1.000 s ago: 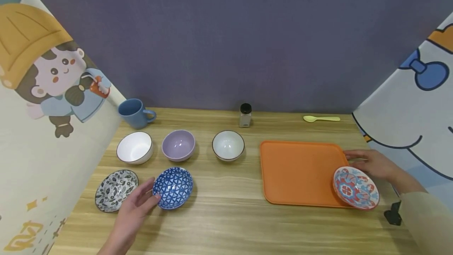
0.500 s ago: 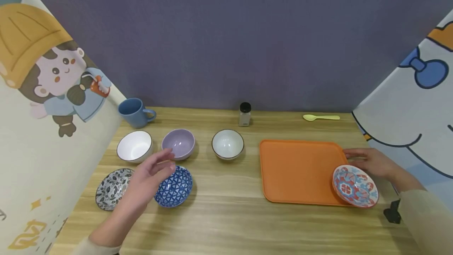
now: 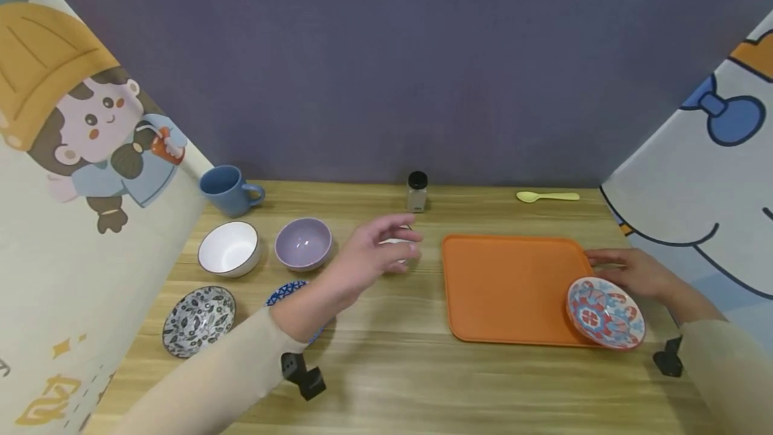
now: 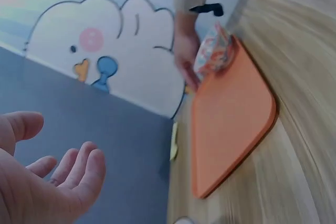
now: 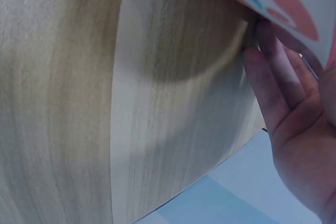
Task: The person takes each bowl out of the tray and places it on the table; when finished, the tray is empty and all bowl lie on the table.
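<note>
My left hand (image 3: pixel 377 247) hovers over the white bowl with a dark rim (image 3: pixel 394 241), largely hiding it. In the left wrist view the left hand (image 4: pixel 58 187) has spread, loosely bent fingers and holds nothing. Under the left forearm, the blue patterned bowl (image 3: pixel 285 292) is partly covered. At the right edge of the orange tray (image 3: pixel 507 287), my right hand (image 3: pixel 634 275) lies beside the red-and-blue patterned bowl (image 3: pixel 606 313), which overlaps the tray's near right corner. The right wrist view shows fairly straight fingers (image 5: pixel 265 80) near the tray edge, under the bowl; the thumb is mostly hidden.
On the left stand a white bowl (image 3: pixel 229 249), a purple bowl (image 3: pixel 303 244), a leaf-patterned bowl (image 3: pixel 199 321) and a blue mug (image 3: pixel 228 191). A black-capped jar (image 3: pixel 417 193) and a yellow spoon (image 3: pixel 546 197) are near the back wall (image 3: pixel 386 72).
My left hand has left the blue patterned bowl's rim, rising and passing rightward to above the dark-rimmed white bowl. The right hand, tray and red-and-blue bowl have stayed in place.
</note>
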Demonstrator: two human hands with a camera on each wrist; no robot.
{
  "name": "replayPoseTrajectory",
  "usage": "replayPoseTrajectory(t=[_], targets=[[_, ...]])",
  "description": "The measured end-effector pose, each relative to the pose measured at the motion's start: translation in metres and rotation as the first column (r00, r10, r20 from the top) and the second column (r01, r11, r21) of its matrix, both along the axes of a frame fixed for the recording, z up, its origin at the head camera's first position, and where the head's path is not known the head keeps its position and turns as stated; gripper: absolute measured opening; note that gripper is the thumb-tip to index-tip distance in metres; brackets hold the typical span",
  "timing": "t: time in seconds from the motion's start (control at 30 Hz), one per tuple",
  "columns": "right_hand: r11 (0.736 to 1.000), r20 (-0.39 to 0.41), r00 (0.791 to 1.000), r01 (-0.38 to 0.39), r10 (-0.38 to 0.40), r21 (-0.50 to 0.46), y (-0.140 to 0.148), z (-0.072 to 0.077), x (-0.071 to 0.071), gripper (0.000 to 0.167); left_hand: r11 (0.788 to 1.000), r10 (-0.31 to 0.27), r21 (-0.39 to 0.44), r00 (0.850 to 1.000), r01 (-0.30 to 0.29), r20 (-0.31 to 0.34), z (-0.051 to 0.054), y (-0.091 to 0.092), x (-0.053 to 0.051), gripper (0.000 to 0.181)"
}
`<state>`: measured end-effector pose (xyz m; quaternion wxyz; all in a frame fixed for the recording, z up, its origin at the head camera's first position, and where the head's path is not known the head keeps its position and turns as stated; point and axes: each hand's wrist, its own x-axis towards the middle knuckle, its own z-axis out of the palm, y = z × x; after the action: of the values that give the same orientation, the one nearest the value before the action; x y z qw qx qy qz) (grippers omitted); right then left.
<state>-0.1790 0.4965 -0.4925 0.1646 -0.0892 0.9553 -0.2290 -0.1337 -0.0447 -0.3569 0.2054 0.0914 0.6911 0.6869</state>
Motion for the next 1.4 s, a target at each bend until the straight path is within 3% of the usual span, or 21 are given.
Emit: replayPoseTrajectory(t=[0.2,0.47,0.67,0.87,1.17,1.4], targets=[[1.000,-0.010,1.000,-0.006,0.006,0.000,-0.001,0.001,0.000,0.055,0.997,-0.075,0.000,0.994,0.075,0.077,-0.012,0.047,-0.013,0.053],[1.000,-0.010,1.000,0.002,-0.002,0.004,-0.001,0.002,0.002,0.055,0.991,-0.127,-0.017,0.984,0.130,0.124,-0.045,0.105,-0.020,0.047],[1.000,-0.022,1.000,-0.005,0.004,-0.027,0.000,0.002,0.003,0.054,0.988,-0.149,-0.012,0.974,0.153,0.172,-0.074,0.150,-0.012,0.047],[1.000,-0.017,1.000,-0.005,0.004,-0.027,0.001,0.000,0.003,0.054,0.980,-0.175,-0.058,0.968,0.188,0.183,-0.094,0.182,-0.001,0.048],[0.999,-0.006,1.000,0.007,-0.007,-0.053,0.001,0.000,0.002,0.053,0.957,-0.205,-0.185,0.973,0.223,0.111,-0.111,0.218,0.010,0.052],[0.999,0.013,1.000,0.027,-0.026,-0.022,0.002,-0.001,0.002,0.054,0.966,-0.203,-0.119,0.957,0.231,0.209,-0.120,0.235,0.014,0.056]])
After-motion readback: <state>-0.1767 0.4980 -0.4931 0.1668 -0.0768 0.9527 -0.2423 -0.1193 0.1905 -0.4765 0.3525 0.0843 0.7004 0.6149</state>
